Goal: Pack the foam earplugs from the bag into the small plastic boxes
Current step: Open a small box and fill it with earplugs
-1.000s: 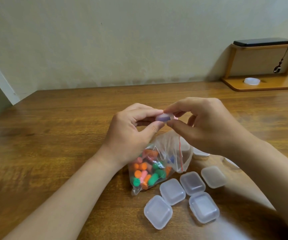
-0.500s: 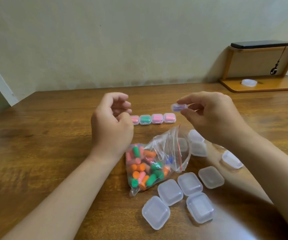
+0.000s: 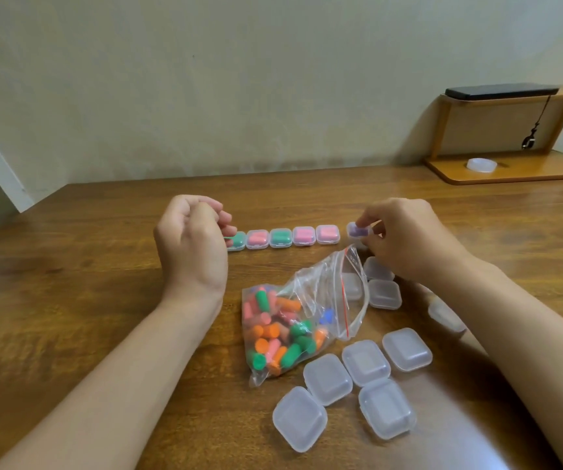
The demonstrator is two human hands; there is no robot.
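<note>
The small clear plastic box with purple earplugs inside (image 3: 358, 230) sits right of centre, pinched at its lid by the thumb and fingertips of my right hand (image 3: 405, 239). I cannot tell whether it rests on the brown wooden table (image 3: 70, 300) or hangs just above it. A small gap separates it from the row of filled clear boxes (image 3: 292, 237) to its left. I count five in that row: green, pink, green, pink, pink from left to right, touching side by side. The leftmost green one is partly hidden behind my left hand (image 3: 192, 242), whose fingers curl loosely inward and grasp nothing.

Below the row lies the clear zip bag with a red seal line (image 3: 327, 286), its mouth gaping toward the upper right. It holds a heap of orange, green and pink foam earplugs (image 3: 273, 334), plus one blue.

The empty-looking translucent square boxes (image 3: 366, 362) number nine. Five cluster at lower centre, three lie by the bag's mouth, one of them seen through the plastic, and one is half under my right forearm.

At upper right stands a wooden shelf (image 3: 510, 171) carrying a flat black device (image 3: 500, 93).
</note>
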